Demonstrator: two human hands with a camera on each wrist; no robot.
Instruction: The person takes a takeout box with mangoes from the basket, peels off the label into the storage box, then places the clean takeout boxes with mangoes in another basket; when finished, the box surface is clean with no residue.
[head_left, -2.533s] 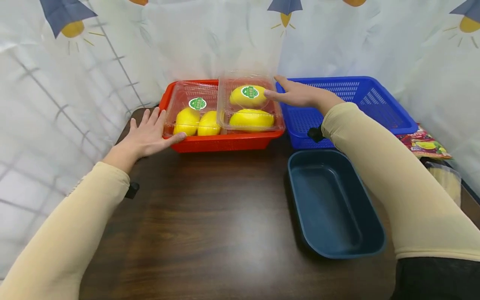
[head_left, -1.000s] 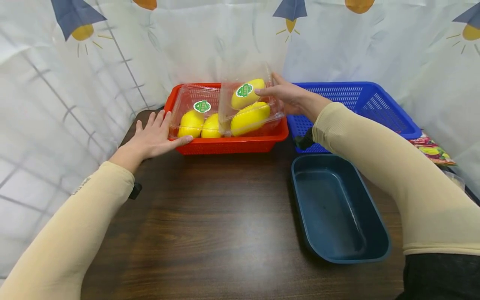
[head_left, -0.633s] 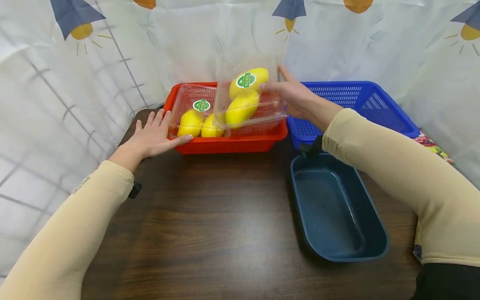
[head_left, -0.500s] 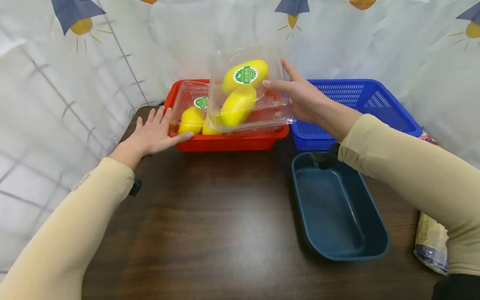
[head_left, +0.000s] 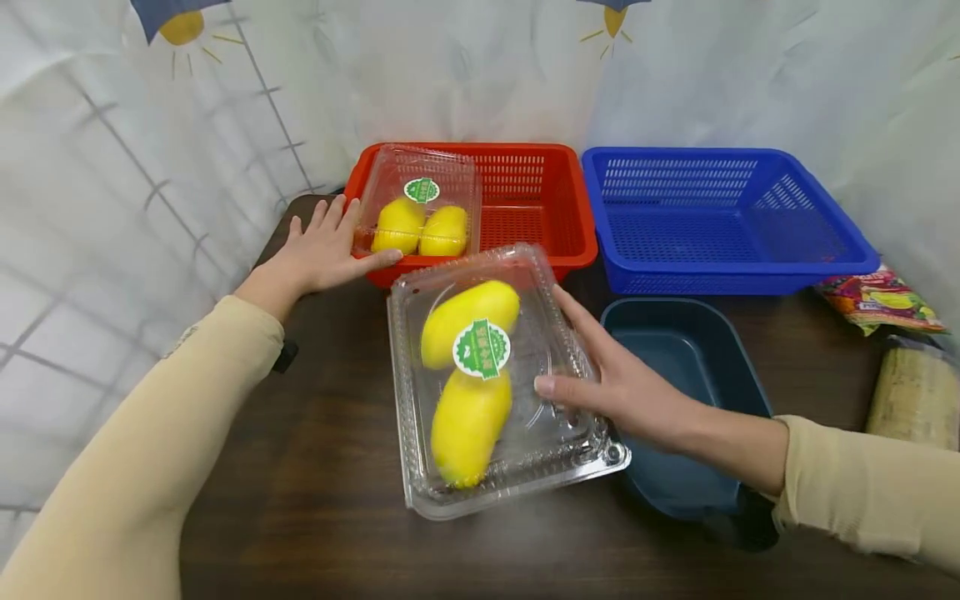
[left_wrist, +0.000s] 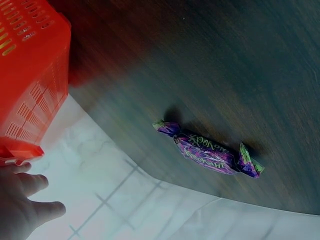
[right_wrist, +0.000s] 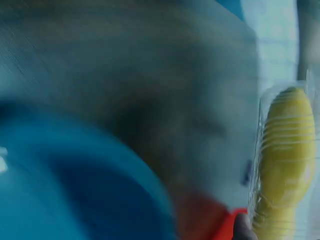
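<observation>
Clear pack is held over the counter, in front of the red basket. It is gripped at its right edge by the right hand: thumb on lid, grip closed to pack thickness, other fingers mostly hidden. Pack lies left of that grip; outline near square, long axis can't be told. Blue tub is partly covered by the right arm. Left hand is spread at the basket's corner, nothing held.
</observation>
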